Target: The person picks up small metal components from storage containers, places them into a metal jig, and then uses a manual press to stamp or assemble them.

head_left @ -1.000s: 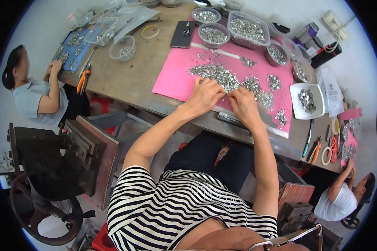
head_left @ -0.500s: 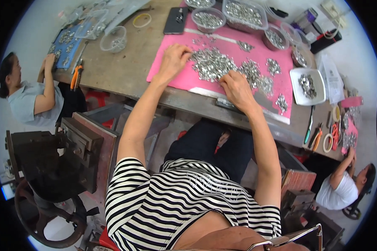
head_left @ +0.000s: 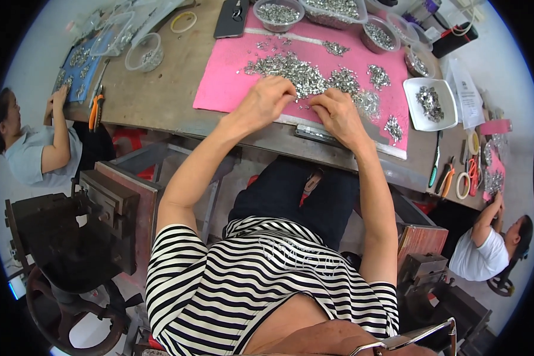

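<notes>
My left hand (head_left: 268, 102) is at the near edge of a pile of small silver metal pieces (head_left: 288, 66). Its thumb and fingertips are pinched together, and what is between them is too small to make out. Just to the right, my right hand (head_left: 338, 114) is also closed, its fingertips curled toward the left hand's across a narrow gap. A few loose pieces (head_left: 304, 107) lie between the two hands. Both hands are low over the pink mat (head_left: 219, 83).
Smaller heaps (head_left: 378, 76) lie right of the main pile. Plastic tubs (head_left: 277, 14) of pieces stand behind, with a phone (head_left: 231, 18) at their left. A white dish (head_left: 431, 105), pliers (head_left: 448, 177) and tape rolls are at right. Two other people sit at far left and right.
My left hand has moved right and nearer, from the pile's left side to its near edge beside my right hand. The pile's near side is pulled out a little, and the view has shifted slightly.
</notes>
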### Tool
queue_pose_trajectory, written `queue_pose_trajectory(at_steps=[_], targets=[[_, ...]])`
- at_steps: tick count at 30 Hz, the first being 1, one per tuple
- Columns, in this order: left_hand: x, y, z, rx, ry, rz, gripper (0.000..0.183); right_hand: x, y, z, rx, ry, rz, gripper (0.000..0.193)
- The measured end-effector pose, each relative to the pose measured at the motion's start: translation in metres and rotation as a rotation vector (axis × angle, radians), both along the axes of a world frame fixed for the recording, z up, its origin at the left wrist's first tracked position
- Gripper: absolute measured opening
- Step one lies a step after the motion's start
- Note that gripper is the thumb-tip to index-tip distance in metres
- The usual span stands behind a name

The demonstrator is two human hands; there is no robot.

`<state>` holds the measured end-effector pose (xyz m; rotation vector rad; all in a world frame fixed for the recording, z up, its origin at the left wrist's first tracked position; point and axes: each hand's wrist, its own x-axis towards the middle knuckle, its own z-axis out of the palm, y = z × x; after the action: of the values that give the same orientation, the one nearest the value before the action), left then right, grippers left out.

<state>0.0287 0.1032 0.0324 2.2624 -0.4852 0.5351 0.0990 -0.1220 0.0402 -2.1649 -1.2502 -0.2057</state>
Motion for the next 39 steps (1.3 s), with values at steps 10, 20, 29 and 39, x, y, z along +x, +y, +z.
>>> queue_pose_trajectory(at_steps=[10,20,29,39], targets=[[0.0,-0.028,-0.014,0.054,0.017,-0.037,0.011,0.002,-0.007,-0.002,0.005,-0.062,-0.032,0.007],[-0.002,-0.023,-0.003,-0.032,0.063,-0.04,0.01,0.003,-0.043,0.003,0.0,0.136,-0.077,0.007],[-0.026,-0.015,-0.019,0.114,-0.046,0.069,0.007,0.001,-0.036,-0.004,-0.017,-0.009,-0.091,0.009],[-0.025,-0.022,-0.011,0.162,-0.013,0.155,0.009,-0.002,-0.033,-0.006,-0.004,-0.102,-0.076,0.009]])
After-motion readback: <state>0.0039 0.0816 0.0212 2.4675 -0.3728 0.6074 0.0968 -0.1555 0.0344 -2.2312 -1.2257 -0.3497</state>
